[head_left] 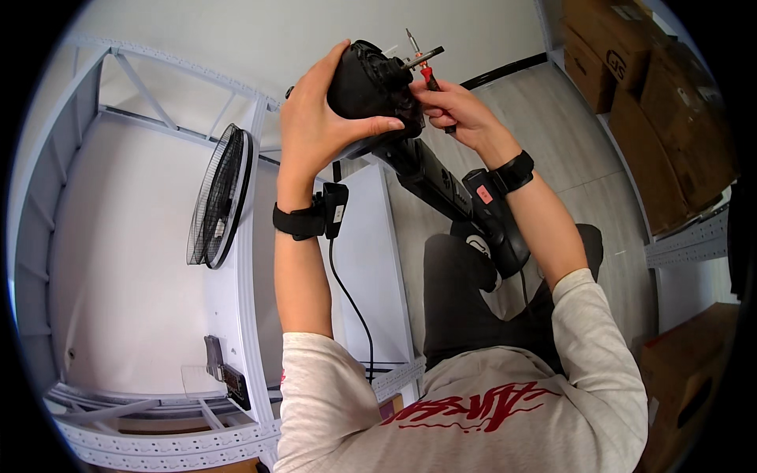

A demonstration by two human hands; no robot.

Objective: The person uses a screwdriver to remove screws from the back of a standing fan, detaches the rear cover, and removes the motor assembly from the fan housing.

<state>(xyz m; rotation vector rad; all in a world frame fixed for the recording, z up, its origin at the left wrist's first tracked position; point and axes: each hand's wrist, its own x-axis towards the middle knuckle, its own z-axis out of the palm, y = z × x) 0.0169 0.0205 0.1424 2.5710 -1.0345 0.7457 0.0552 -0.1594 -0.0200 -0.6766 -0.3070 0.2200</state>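
Observation:
A black fan motor head, its metal shaft pointing to the upper right, sits on top of a black fan stand. My left hand wraps round the left side of the motor head, thumb across its front. Close against the other side, my right hand grips a screwdriver with a red and black handle. The blade points up and away, passing by the shaft, and touches no screw that I can see. My right fingertips are partly hidden beside the motor housing.
A round black fan grille leans on the white shelf at left, with small dark items nearer me. The fan base rests on the floor by my feet. Cardboard boxes line the right side. A cable hangs from my left wrist strap.

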